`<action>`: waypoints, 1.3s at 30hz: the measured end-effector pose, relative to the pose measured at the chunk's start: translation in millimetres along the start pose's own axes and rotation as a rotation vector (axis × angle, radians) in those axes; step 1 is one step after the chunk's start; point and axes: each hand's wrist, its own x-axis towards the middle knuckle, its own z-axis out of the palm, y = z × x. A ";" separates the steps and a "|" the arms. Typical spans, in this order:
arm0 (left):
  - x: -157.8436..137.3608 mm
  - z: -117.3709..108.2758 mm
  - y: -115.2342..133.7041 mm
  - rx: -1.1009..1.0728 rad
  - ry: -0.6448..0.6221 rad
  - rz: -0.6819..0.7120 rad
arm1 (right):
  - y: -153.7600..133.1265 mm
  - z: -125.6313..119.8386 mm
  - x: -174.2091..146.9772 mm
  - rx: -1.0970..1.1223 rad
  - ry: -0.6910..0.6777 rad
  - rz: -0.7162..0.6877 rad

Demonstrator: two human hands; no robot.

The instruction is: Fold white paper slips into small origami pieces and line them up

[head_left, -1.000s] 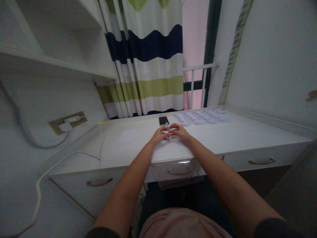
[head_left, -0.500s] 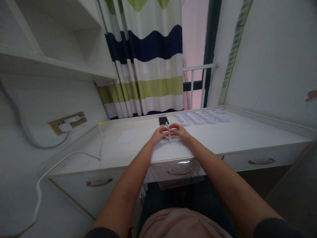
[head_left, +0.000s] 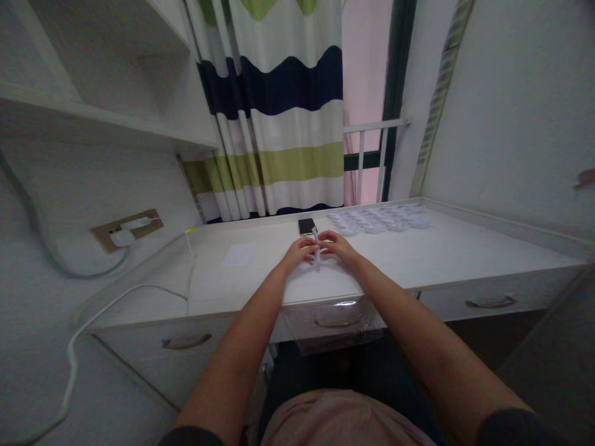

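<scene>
Over the middle of the desk, my left hand [head_left: 300,251] and my right hand [head_left: 338,244] meet at a narrow piece of folded white paper [head_left: 317,255]. It stands nearly upright, edge towards me, with fingertips pinching it from both sides. Its exact folds are too small to make out. Behind my hands lies a dark phone [head_left: 306,227]. Off to the left, some flat white paper [head_left: 237,255] rests on the desk. Several small white folded pieces [head_left: 372,220] sit in rows at the back right.
The white desk [head_left: 446,254] has drawers along its front. A clear plastic bag [head_left: 332,337] hangs from the front edge at my lap. A white cable [head_left: 139,287] crosses the left side, below a wall socket [head_left: 126,230]. Shelves [head_left: 106,127] overhang at upper left; a curtain [head_left: 297,136] hangs behind.
The folded paper has turned slightly to a straighter upright angle between my fingers. My hands have stayed almost in place, and the other things lie as before.
</scene>
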 end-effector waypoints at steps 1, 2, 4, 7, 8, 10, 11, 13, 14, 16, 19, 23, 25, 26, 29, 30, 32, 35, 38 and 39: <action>0.1 -0.2 -0.2 -0.010 -0.003 0.003 | 0.1 0.0 -0.1 0.001 -0.001 -0.004; 0.2 -0.4 -0.5 -0.018 -0.005 0.005 | 0.1 0.1 -0.2 0.001 -0.002 -0.007; 0.6 -1.0 -0.9 -0.026 -0.008 0.003 | -0.1 0.4 -0.5 -0.001 -0.002 -0.011; 1.2 -2.0 -1.3 -0.033 -0.006 -0.003 | -1.1 0.9 -0.9 -0.005 0.005 -0.004; 1.4 -2.5 -1.4 -0.035 -0.006 -0.006 | -1.6 1.0 -1.0 -0.008 0.009 -0.002; 1.9 -3.5 -1.8 -0.043 -0.008 -0.013 | -2.3 0.9 -0.8 -0.013 0.018 0.001; 2.3 -4.1 -2.1 -0.048 -0.009 -0.017 | -2.4 0.7 -0.4 -0.016 0.016 0.002; 3.3 -4.9 -3.1 -0.059 -0.002 -0.024 | -1.1 0.0 1.0 -0.026 0.006 0.003; 3.8 -5.0 -3.8 -0.062 0.009 -0.026 | 0.4 -0.4 2.0 -0.036 0.000 -0.001; 4.7 -4.0 -5.4 -0.051 0.036 -0.035 | 5.3 -0.7 4.5 -0.075 -0.002 -0.023; 5.4 0.0 -8.4 0.010 0.063 -0.029 | 15.9 -0.3 8.2 -0.182 0.021 -0.065; 6.0 5.9 -12.5 0.101 0.071 0.067 | 26.4 0.0 12.1 -0.400 0.109 -0.092; 6.8 7.6 -14.1 0.127 0.072 0.095 | 27.2 -0.8 13.1 -0.513 0.148 -0.134; 7.3 8.0 -14.8 0.136 0.071 0.102 | 26.5 -1.2 13.3 -0.561 0.160 -0.152; 8.2 8.4 -16.2 0.162 0.064 0.121 | 21.8 -2.0 12.3 -0.676 0.185 -0.168; 8.3 8.4 -16.5 0.170 0.062 0.130 | 20.1 -2.0 11.6 -0.704 0.192 -0.170; 8.5 8.3 -17.3 0.182 0.053 0.145 | 17.3 -1.5 10.0 -0.736 0.194 -0.183; 9.7 8.1 -18.7 0.196 0.061 0.150 | 15.9 -0.1 8.5 -0.726 0.163 -0.197; 12.0 7.3 -20.0 0.239 0.126 0.146 | 16.8 1.8 8.1 -0.688 0.113 -0.213; 12.7 6.9 -20.2 0.258 0.153 0.148 | 17.3 2.3 8.2 -0.674 0.098 -0.225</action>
